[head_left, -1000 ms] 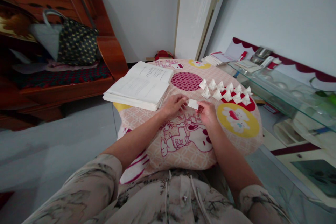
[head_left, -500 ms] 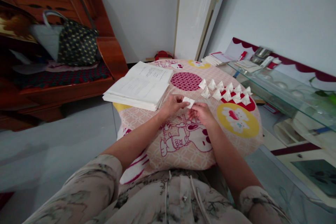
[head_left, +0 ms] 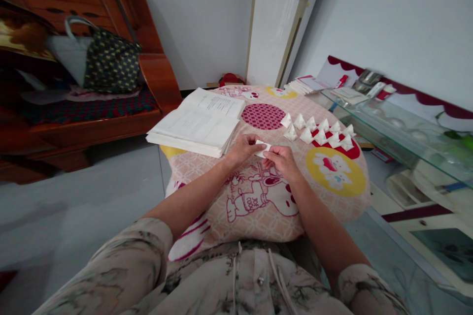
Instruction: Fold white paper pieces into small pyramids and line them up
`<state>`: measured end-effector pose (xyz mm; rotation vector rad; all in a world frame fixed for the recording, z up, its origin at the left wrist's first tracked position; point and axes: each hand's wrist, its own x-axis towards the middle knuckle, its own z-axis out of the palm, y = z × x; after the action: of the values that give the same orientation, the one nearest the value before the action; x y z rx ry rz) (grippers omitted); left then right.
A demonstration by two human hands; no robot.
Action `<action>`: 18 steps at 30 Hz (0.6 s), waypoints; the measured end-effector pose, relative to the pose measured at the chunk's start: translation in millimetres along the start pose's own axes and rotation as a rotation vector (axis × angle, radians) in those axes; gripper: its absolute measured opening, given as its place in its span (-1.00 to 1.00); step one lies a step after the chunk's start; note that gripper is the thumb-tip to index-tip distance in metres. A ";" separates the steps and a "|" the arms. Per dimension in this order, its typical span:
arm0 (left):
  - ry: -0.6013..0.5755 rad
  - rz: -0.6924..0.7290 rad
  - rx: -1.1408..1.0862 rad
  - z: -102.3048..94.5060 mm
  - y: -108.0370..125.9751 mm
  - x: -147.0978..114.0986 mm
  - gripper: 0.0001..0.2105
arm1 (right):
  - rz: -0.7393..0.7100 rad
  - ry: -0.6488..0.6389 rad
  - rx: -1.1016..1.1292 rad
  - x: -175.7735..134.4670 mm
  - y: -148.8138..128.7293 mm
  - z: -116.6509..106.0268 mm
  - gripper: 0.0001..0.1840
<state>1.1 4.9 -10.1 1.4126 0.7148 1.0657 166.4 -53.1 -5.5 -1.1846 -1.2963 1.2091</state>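
Between my two hands, above the cloth-covered round table point(head_left: 207, 177), is a small piece of folded white paper point(head_left: 262, 148). My left hand point(head_left: 244, 149) pinches its left side between thumb and fingers. On its right side, the thumb and fingertips of my right hand point(head_left: 283, 159) are closed on the paper too. Several pointed folded paper pieces point(head_left: 321, 136) stand in two rows at the table's right, beyond my right hand. Left of my hands lies an open stack of printed paper point(head_left: 199, 120), like a thick book.
A glass-topped cabinet point(head_left: 399, 123) with metal containers and small items stands at the right. More papers point(head_left: 305, 84) are piled at the table's far right edge. On the left, a wooden bench point(head_left: 158, 78) carries a dark patterned bag point(head_left: 111, 61). A tall white appliance point(head_left: 275, 29) stands behind.
My right hand's fingers have closed onto the right side of the paper, and the paper has turned slightly and lowered. The standing folded pieces are unchanged.
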 end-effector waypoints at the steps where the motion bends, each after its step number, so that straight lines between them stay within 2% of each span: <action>1: 0.010 0.022 0.003 -0.1 -0.5 0.0 -0.74 | 0.008 -0.008 0.000 -0.6 -0.5 0.6 -0.67; 6: 0.029 0.075 0.038 -1.1 -1.4 -1.0 -0.71 | 0.032 -0.011 0.025 -2.5 -1.1 3.8 -0.66; 10: 0.053 0.054 0.034 0.0 -0.2 -2.3 -0.67 | 0.039 -0.024 0.031 -1.2 0.7 4.8 -0.65; 13: 0.024 0.031 0.037 0.7 2.9 -2.5 -0.64 | 0.037 -0.026 0.021 -0.1 1.8 4.3 -0.66; 18: -0.004 -0.030 0.197 0.8 8.9 -2.8 -0.78 | 0.053 -0.045 -0.050 -0.9 1.9 3.1 -0.68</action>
<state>-0.6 0.7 -1.9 1.5663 0.8537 0.9898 163.5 -54.1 -7.5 -1.2410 -1.3425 1.2544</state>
